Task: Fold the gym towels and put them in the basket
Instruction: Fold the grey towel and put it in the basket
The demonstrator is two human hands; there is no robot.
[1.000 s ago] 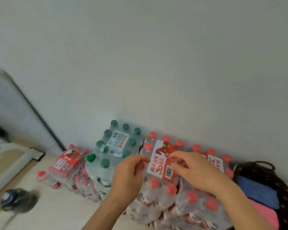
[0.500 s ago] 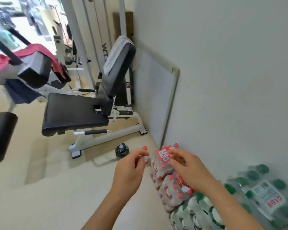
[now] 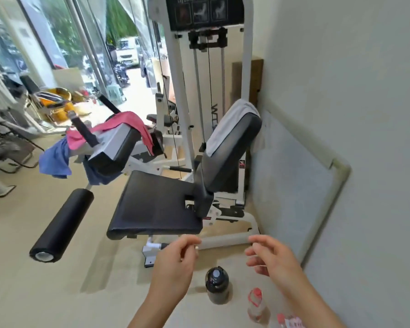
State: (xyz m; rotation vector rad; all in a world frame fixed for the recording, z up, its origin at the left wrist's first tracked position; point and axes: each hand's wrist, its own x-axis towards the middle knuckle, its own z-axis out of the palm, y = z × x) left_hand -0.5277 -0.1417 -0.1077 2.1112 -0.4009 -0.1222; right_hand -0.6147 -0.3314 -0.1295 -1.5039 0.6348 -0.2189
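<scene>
Left hand (image 3: 175, 263) and right hand (image 3: 276, 261) raised apart, fingers loosely curled and empty, pink towel (image 3: 130, 123) and blue towel (image 3: 55, 159) draped over gym machine (image 3: 156, 204), dark bottle (image 3: 217, 286) on floor

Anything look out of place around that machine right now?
Yes: a pink towel lies crumpled over the machine's arm pad, a blue towel dangles beside it, and a pale towel is slung over the backrest. None is folded.

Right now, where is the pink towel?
The pink towel is left of centre in the head view, draped over the machine's grey pad, with a blue towel hanging at its left.
</scene>
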